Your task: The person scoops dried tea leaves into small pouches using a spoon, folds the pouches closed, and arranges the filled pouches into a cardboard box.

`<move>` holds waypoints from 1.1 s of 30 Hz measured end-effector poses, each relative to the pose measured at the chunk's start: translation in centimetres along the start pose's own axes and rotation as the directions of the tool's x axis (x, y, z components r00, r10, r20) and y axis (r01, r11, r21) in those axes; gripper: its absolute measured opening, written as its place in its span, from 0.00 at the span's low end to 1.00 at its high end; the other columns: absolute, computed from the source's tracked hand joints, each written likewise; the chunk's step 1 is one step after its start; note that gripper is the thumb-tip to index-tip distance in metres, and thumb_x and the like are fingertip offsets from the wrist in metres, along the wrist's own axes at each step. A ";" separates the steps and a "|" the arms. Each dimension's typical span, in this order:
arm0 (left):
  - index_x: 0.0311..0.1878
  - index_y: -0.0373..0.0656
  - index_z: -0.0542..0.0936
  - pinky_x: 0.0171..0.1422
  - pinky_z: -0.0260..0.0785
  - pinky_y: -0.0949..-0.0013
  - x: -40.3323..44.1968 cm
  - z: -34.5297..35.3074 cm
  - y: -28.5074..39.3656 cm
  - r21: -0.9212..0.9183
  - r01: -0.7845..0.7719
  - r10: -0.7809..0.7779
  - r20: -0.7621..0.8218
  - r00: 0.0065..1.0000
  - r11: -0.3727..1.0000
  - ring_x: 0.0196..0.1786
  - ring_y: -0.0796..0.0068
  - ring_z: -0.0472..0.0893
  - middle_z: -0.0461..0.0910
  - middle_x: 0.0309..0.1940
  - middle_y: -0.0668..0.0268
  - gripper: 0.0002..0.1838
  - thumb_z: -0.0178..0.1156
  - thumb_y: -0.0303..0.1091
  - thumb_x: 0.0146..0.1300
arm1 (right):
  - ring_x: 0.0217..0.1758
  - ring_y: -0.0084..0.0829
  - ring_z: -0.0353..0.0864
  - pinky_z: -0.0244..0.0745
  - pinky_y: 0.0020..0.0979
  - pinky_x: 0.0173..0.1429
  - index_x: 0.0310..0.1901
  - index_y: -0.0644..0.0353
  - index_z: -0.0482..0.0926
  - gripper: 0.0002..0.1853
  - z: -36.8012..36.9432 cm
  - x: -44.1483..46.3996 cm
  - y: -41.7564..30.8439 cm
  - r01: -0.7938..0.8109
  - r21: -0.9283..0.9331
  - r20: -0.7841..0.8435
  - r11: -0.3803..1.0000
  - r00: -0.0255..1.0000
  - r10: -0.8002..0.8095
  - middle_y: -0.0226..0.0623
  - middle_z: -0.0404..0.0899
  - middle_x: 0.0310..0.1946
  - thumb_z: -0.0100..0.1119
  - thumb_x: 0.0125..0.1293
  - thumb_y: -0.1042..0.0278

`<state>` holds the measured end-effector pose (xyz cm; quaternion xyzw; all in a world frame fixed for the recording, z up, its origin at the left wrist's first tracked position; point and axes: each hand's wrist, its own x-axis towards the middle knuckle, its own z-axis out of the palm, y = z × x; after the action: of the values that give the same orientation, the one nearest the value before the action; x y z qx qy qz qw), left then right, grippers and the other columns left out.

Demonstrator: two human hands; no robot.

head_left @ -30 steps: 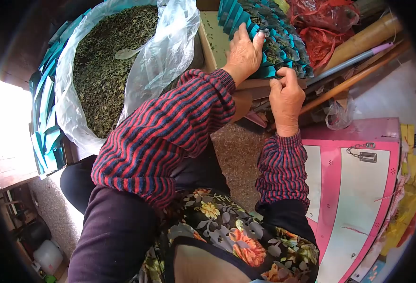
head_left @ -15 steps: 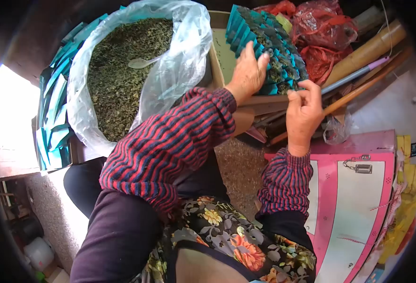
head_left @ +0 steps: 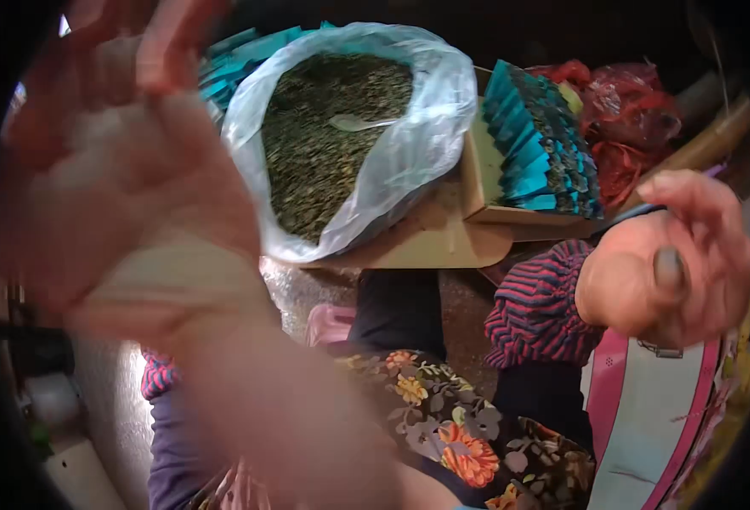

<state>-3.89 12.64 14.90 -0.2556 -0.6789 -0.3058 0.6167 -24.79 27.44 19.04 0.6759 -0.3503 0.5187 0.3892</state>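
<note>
Beside a bag (head_left: pixel 436 136) of dried leaves (head_left: pixel 324 161), teal packets (head_left: pixel 519 140) were boxed; left hand (head_left: pixel 141 195) and right hand (head_left: pixel 672 259) were raised, grips apart.

A tan board (head_left: pixel 430 246) seemingly carries a bag (head_left: pixel 433 144) and box (head_left: pixel 511 216).

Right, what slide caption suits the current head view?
Blurred hand close up; beyond, a plastic bag of dried leaves beside a box of teal packets.

Dim indoor light, pale glare on the floor (head_left: pixel 292 297), left hand (head_left: pixel 128 195) smeared by blur in the foreground, deep shadow along the top, black curved fisheye edges
</note>
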 end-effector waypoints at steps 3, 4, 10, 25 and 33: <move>0.73 0.49 0.55 0.70 0.57 0.47 -1.1 -2.0 2.3 0.065 0.046 -0.044 -0.038 0.998 0.997 0.67 0.54 0.66 0.66 0.65 0.52 0.49 0.57 0.69 0.56 | 0.16 0.41 0.72 0.68 0.27 0.17 0.34 0.82 0.70 0.16 3.5 0.2 -1.6 0.398 -0.005 -0.112 0.917 0.911 -0.396 0.54 0.74 0.20 0.49 0.62 0.70; 0.72 0.49 0.55 0.70 0.57 0.47 -1.7 -2.5 3.0 0.080 0.072 -0.067 -0.059 0.996 0.994 0.67 0.54 0.66 0.66 0.65 0.52 0.49 0.57 0.69 0.56 | 0.16 0.41 0.72 0.68 0.27 0.18 0.34 0.82 0.70 0.15 4.0 -0.1 -2.2 0.379 0.044 -0.111 0.924 0.921 -0.372 0.54 0.74 0.20 0.49 0.62 0.70; 0.72 0.49 0.56 0.71 0.56 0.47 -1.5 -7.3 5.4 0.221 0.053 -0.037 -0.075 0.996 0.974 0.67 0.54 0.66 0.66 0.65 0.52 0.48 0.56 0.69 0.56 | 0.17 0.41 0.73 0.69 0.27 0.19 0.33 0.80 0.71 0.14 8.8 1.5 -3.4 0.392 0.255 -0.236 0.884 0.912 -0.336 0.53 0.74 0.21 0.50 0.61 0.71; 0.71 0.48 0.57 0.71 0.55 0.46 7.7 -15.2 -1.6 0.319 -0.356 0.415 -0.141 0.899 0.878 0.67 0.54 0.66 0.67 0.64 0.54 0.47 0.54 0.70 0.56 | 0.19 0.40 0.75 0.70 0.28 0.22 0.32 0.77 0.73 0.11 14.8 14.5 3.0 0.697 0.461 -0.381 0.550 0.715 -0.587 0.50 0.76 0.21 0.50 0.60 0.73; 0.71 0.48 0.58 0.72 0.54 0.46 5.5 -15.3 -1.9 0.307 -0.274 0.354 -0.245 0.903 0.911 0.67 0.54 0.66 0.68 0.64 0.54 0.47 0.53 0.70 0.56 | 0.20 0.39 0.76 0.71 0.28 0.24 0.31 0.75 0.74 0.09 14.3 12.9 2.8 0.578 0.644 -0.334 0.502 0.802 -0.496 0.48 0.76 0.21 0.51 0.59 0.74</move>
<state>4.55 -0.02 20.94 -0.2293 -0.5631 -0.1426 0.7810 -18.36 12.52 29.80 0.8182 0.1300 0.5003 0.2518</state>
